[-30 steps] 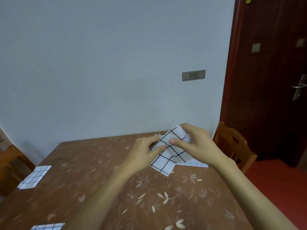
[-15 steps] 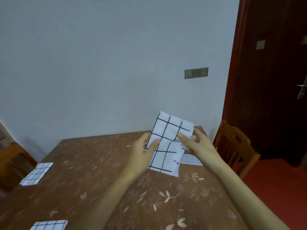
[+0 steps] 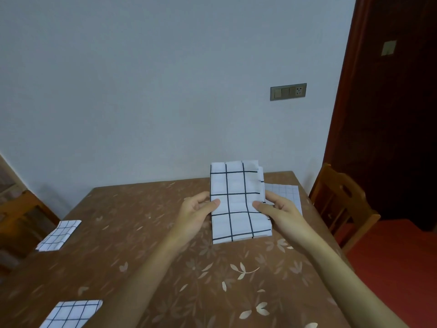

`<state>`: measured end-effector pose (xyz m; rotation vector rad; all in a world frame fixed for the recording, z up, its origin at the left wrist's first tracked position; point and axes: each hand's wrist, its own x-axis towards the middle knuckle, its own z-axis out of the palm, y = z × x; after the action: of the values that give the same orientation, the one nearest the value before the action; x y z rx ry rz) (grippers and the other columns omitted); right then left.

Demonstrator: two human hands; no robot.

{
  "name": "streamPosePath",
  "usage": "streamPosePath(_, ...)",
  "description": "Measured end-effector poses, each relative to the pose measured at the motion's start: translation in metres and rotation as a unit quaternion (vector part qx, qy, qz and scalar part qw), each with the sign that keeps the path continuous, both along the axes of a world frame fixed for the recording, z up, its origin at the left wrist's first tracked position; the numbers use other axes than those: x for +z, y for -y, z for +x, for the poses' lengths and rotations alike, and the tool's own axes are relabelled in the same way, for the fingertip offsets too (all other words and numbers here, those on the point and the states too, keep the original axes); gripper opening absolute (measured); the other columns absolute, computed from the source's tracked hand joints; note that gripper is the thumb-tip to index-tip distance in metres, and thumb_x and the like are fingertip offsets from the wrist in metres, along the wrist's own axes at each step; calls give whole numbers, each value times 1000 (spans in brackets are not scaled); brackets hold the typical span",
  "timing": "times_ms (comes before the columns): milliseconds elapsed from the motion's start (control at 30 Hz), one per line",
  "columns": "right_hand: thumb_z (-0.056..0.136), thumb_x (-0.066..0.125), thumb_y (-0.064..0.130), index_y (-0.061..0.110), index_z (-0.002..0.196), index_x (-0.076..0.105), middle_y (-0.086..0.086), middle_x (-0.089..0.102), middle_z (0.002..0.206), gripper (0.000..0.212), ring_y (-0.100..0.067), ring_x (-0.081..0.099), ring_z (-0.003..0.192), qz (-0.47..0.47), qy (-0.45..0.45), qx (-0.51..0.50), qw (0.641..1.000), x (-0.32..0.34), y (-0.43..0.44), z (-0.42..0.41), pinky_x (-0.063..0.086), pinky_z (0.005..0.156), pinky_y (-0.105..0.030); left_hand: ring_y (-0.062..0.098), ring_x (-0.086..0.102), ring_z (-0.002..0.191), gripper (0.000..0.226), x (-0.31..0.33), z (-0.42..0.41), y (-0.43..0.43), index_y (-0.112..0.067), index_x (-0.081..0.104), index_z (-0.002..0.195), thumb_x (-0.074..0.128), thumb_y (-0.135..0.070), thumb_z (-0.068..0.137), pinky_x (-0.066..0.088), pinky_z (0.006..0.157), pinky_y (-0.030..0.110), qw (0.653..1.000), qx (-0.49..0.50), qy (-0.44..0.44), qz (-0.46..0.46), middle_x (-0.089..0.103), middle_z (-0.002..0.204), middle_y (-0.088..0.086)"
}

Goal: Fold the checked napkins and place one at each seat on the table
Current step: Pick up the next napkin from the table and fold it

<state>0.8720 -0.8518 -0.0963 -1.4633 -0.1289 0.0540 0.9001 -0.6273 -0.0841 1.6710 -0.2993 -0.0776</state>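
Just right of the frame's centre, a folded checked napkin is held upright above the brown floral table, its top edge overlapping the pale wall. The left hand pinches the napkin's left edge, thumb laid on the front face and fingers curled behind. The right hand pinches the right edge the same way, thumb in front. Behind the right hand, a second napkin lies flat near the table's far right corner, beside a wooden chair. A third napkin rests at the left edge, and a fourth napkin sits at the lower left.
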Motion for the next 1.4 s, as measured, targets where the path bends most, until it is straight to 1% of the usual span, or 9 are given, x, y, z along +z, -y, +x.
streamPosePath(200, 102, 53, 13, 16, 130, 65, -7, 75, 119, 31, -28, 72, 109, 17, -51, 4, 999, -26, -8, 13, 55, 96, -46, 20, 73, 104, 26, -27, 12, -16, -19, 66, 124, 59, -15, 99, 57, 88, 38, 999, 6, -46, 13, 76, 114, 1)
streamPosePath(300, 101, 55, 15, 14, 126, 66, -7, 76, 114, 27, -27, 73, 105, 4, -76, 2, 997, -42, -14, 21, 57, 93, -46, 12, 73, 103, 24, -45, 16, -21, -22, 67, 121, 61, -19, 98, 56, 80, 23, 997, 16, -51, 48, 77, 112, -7)
streamPosePath(467, 99, 59, 17, 14, 121, 68, -6, 77, 111, 24, -25, 74, 101, -23, -130, -3, 991, -84, -27, 29, 59, 82, -36, 9, 74, 93, 15, -87, 23, -30, -22, 71, 110, 62, -18, 98, 56, 75, 22, 991, 56, -94, 76, 77, 103, -8)
streamPosePath(600, 92, 71, 24, 7, 115, 69, -7, 78, 102, 29, -33, 74, 95, -64, -195, 5, 979, -126, -39, 27, 58, 80, -39, -6, 71, 71, 11, -134, 21, -32, -19, 65, 107, 60, -14, 99, 53, 54, 12, 976, 104, -191, 12, 71, 98, -10)
streamPosePath(733, 94, 66, 11, 9, 106, 73, -2, 79, 97, 14, -28, 75, 90, -126, -224, 10, 966, -164, -41, 23, 59, 73, -30, 19, 76, 93, 18, -183, 17, -35, -15, 69, 114, 62, -13, 97, 62, 80, 41, 952, 97, -291, -13, 76, 112, 8)
streamPosePath(833, 98, 57, 6, 15, 109, 74, -3, 80, 88, 22, -19, 72, 65, -157, -255, 51, 953, -180, -44, 18, 49, 53, -21, 21, 74, 99, 19, -216, 20, -40, -19, 70, 112, 66, -15, 94, 62, 82, 41, 933, 98, -344, -33, 77, 110, 3)
streamPosePath(967, 94, 63, 17, 13, 95, 78, -9, 73, 77, 15, -10, 60, 63, -247, -285, 46, 925, -212, -39, 16, 49, 66, -29, 22, 73, 101, 19, -246, 28, -52, -14, 71, 112, 67, -15, 93, 61, 76, 33, 922, 99, -374, -35, 76, 109, 6)
streamPosePath(1167, 95, 66, 18, 0, 104, 69, -25, 72, 104, 21, -23, 68, 79, -167, -379, -111, 903, -259, -33, 17, 55, 65, -30, 25, 72, 95, 14, -293, 18, -67, -9, 70, 105, 69, -14, 92, 63, 75, 36, 903, 93, -418, 38, 72, 107, 12)
streamPosePath(1400, 86, 72, 4, 6, 122, 63, -11, 73, 111, 37, -30, 71, 102, -154, -419, -178, 877, -309, -44, 14, 57, 95, -51, 28, 76, 83, 12, -342, -18, -72, -9, 68, 103, 70, -10, 91, 63, 74, 43, 877, 64, -468, 86, 73, 105, 13)
